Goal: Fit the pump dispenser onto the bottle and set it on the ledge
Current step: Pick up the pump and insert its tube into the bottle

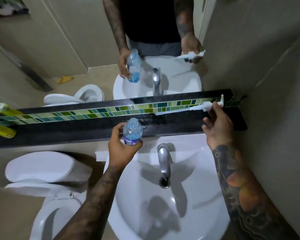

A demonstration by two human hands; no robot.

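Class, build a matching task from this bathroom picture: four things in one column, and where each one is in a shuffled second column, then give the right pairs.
Things
1. bottle
2. pump dispenser
3. tap
4. yellow bottles

Places
A. at the far left end of the ledge
B. held in the right hand
C. over the white basin
D. held in the left hand

Pairs: 1-D, 2-B, 3-C, 4-A
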